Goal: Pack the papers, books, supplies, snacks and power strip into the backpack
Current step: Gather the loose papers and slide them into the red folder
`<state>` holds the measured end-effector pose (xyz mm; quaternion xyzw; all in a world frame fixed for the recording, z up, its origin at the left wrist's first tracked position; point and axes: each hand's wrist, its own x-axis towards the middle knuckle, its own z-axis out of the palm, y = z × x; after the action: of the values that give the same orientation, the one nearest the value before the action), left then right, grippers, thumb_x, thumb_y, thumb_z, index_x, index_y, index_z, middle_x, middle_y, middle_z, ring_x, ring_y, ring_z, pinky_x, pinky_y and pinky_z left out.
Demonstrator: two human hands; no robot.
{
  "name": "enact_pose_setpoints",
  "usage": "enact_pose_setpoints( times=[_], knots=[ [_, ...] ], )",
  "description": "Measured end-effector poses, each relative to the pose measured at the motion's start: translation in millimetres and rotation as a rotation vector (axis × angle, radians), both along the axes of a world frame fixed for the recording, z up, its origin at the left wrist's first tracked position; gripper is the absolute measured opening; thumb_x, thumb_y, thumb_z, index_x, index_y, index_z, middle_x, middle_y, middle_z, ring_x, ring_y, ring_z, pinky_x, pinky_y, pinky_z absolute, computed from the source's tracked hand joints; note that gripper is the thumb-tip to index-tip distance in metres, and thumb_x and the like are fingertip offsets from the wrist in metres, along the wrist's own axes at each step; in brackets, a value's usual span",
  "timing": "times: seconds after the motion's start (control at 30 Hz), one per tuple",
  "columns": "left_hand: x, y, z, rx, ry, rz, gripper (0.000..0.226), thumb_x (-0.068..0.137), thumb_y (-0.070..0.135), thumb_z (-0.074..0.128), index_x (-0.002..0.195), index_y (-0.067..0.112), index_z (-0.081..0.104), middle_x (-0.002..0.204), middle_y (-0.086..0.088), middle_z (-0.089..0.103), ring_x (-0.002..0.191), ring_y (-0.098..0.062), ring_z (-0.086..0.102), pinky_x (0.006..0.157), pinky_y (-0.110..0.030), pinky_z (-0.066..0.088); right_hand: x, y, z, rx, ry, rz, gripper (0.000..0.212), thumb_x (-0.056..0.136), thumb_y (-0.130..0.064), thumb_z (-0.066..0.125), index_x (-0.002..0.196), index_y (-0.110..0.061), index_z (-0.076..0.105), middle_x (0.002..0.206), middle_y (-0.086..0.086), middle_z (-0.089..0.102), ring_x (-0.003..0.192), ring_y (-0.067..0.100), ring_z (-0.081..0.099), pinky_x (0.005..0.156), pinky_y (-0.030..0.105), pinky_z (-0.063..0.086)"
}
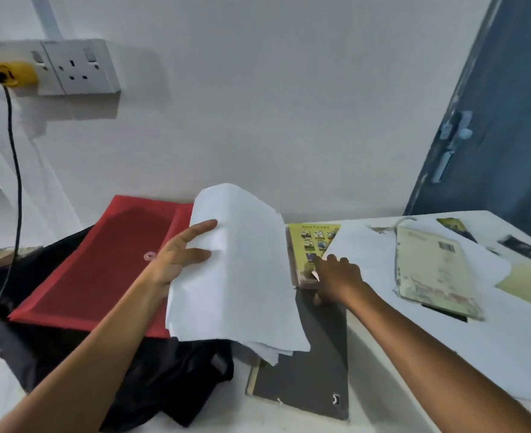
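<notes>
Spread across the white bench [414,345], largest first: a limp black fabric backpack [164,370] slumped at the left, flat and not visibly opened, with a red translucent plastic document envelope with a button clasp [95,276] lying on top of it. Held above both, a loose sheaf of white paper sheets [239,270], gripped along its left edge by the left hand [179,257], thumb in front and the remaining fingers hidden behind, the lower corners fanning out unevenly. Under the sheaf, a dark grey hardback book [308,370] lying flat near the bench's front edge. Further right, a worn cream-coloured paperback with a barcode [429,270] resting partly on more loose white sheets [361,245]. Between them, a yellow-green covered book with small pictures [314,239], touched at its near end by the right hand [336,276], fingers curled onto or around its edge; whether actually grasping or only pressing, cannot tell. At the far left, a black cable [11,182] hanging from a yellow plug [14,73] in a white wall socket [70,67]; no power strip in view. Likely trouble from here: sheets slipping out of a one-sided grip and scattering, corners creasing if pushed into an unopened bag, the envelope sliding off the soft backpack once disturbed, and the cable snagging or tugging if lifted while plugged in.
</notes>
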<state>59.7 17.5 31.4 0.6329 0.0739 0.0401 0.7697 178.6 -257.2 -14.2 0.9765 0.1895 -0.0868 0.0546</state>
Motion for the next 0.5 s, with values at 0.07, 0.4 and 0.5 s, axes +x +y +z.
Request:
enact_pose_setpoints(
  times=[0.07, 0.4, 0.5],
  knots=[
    [8.3, -6.4, -6.8, -0.008, 0.03, -0.004, 0.058, 0.069, -0.012, 0.064, 0.116, 0.021, 0.064, 0.105, -0.005, 0.071, 0.082, -0.021, 0.071, 0.067, -0.032, 0.059, 4.7, -8.6, -6.5, 0.067, -0.112, 0.003, 0.046, 0.087, -0.025, 0.062, 0.129, -0.014, 0.045, 0.122, 0.009, 0.056, 0.112, 0.031, 0.056, 0.084, 0.035, 0.045],
    [14.5, -29.3, -31.1, 0.217, 0.259, 0.057, 0.051, 0.076, -0.023, 0.058, 0.116, 0.009, 0.062, 0.099, -0.015, 0.069, 0.073, -0.022, 0.07, 0.059, -0.03, 0.058, 3.6, -29.0, 1.8, 0.378, -0.124, -0.046, 0.008, 0.081, -0.008, 0.057, 0.084, -0.013, 0.062, 0.08, 0.002, 0.056, 0.072, 0.024, 0.053, 0.06, 0.026, 0.036],
    [11.2, -34.7, -31.2, 0.222, 0.259, 0.074, 0.049, 0.077, -0.023, 0.058, 0.113, 0.009, 0.063, 0.095, -0.012, 0.069, 0.069, -0.019, 0.071, 0.056, -0.027, 0.057, 6.4, -25.3, 3.2, 0.405, -0.117, -0.026, 0.013, 0.084, -0.013, 0.056, 0.072, -0.015, 0.054, 0.076, 0.004, 0.054, 0.069, 0.027, 0.05, 0.053, 0.026, 0.031]
  ],
)
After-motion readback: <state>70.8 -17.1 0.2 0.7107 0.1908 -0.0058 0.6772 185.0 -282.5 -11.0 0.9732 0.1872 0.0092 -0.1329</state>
